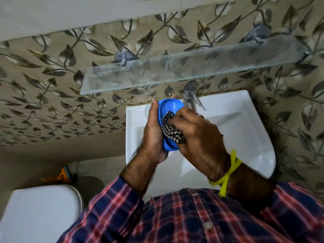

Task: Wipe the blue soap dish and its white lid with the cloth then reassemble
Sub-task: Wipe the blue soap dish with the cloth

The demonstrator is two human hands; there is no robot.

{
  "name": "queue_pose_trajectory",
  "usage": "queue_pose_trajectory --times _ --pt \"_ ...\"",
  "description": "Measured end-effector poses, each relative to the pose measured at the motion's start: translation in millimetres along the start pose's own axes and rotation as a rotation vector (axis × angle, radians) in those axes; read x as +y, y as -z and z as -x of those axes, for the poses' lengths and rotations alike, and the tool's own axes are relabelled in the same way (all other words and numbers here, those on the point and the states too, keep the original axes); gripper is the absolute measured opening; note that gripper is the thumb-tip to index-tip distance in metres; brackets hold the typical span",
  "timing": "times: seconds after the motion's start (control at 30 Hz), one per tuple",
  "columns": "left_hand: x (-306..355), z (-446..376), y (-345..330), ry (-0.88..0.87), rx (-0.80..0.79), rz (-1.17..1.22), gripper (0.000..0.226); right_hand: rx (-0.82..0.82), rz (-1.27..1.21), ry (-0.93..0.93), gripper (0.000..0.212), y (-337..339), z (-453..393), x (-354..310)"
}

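Observation:
The blue soap dish (169, 106) is held tilted above the white sink (236, 123), its hollow side facing right. My left hand (153, 134) grips it along its left rim and underside. My right hand (196, 135) presses a black-and-white checked cloth (172, 128) into the dish's hollow. Part of the dish is hidden by the cloth and my fingers. A pale round shape (147, 110) on the sink's back-left corner may be the white lid; I cannot tell for sure.
A chrome tap (190, 95) stands just right of the dish. A glass shelf (175, 71) juts from the leaf-patterned wall above the sink. A white toilet tank lid (40, 211) is at lower left, with an orange tool (60, 177) on the floor behind it.

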State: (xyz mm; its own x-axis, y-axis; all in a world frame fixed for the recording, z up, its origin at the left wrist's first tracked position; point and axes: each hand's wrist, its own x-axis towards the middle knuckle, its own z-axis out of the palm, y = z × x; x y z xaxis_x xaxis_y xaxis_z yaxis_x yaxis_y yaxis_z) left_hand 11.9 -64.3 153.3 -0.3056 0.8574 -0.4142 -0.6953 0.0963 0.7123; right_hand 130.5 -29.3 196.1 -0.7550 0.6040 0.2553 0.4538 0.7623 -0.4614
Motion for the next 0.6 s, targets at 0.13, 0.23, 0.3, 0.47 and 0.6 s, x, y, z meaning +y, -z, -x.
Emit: queue_pose_trajectory --times 0.13,0.23,0.3,0.47,0.6 --pt "-4.3 0.8 1.3 -0.030 0.030 -0.042 0.068 0.053 0.036 -0.091 0.037 3.8 -10.4 5.8" --pt "-2.9 -0.3 1.3 -0.037 0.031 -0.023 0.067 0.016 0.053 -0.033 0.045 -1.5 -12.3 -1.5" --pt "3.3 -0.8 3.9 -0.067 0.034 -0.008 0.065 -0.003 0.094 0.000 0.049 -1.2 -6.8 2.1" --pt "-9.4 0.0 -4.5 -0.084 0.071 -0.043 0.063 0.104 0.045 -0.123 0.045 -3.9 -22.8 0.7" --pt "-10.8 1.3 1.5 -0.085 0.074 -0.036 0.065 0.037 0.133 0.035 0.047 -6.2 -13.0 6.5"
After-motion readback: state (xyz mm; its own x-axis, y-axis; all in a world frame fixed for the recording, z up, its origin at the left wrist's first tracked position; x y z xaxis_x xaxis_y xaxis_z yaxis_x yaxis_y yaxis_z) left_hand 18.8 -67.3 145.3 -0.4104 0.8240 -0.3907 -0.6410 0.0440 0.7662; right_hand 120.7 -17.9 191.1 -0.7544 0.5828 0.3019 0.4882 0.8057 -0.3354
